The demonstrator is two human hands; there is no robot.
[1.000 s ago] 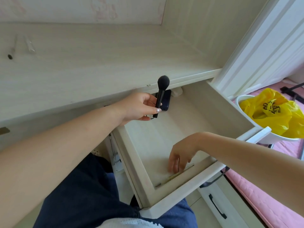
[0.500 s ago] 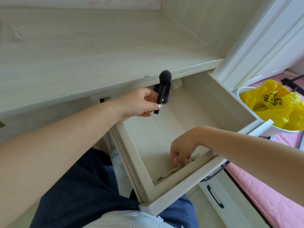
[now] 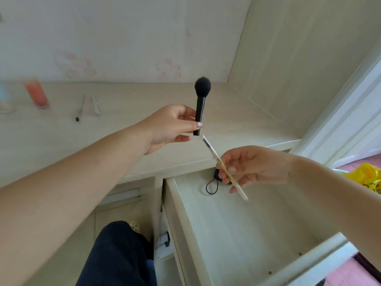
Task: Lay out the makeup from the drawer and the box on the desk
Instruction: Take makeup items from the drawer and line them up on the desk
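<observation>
My left hand [image 3: 169,124] holds a black makeup brush [image 3: 201,102] upright above the pale wooden desk [image 3: 144,112], its round head on top. My right hand [image 3: 251,166] grips a thin cream-handled pencil [image 3: 223,168] slanted over the back of the open drawer [image 3: 237,223]; its dark tip almost touches the brush's lower end. A dark blue item with a black loop [image 3: 212,187] lies at the drawer's back, partly hidden by my right hand.
On the desk's left lie a pink tube [image 3: 37,93], two thin sticks [image 3: 80,108] [image 3: 95,105] and a blurred pale blue thing [image 3: 5,98] at the frame edge. A yellow bag [image 3: 369,178] sits right of the drawer. My knee in dark trousers [image 3: 119,254] is under the desk.
My right hand lifted the thin pencil out of the drawer's front and raised it toward the desk. My left hand carried the brush up over the desktop. The view tilted upward.
</observation>
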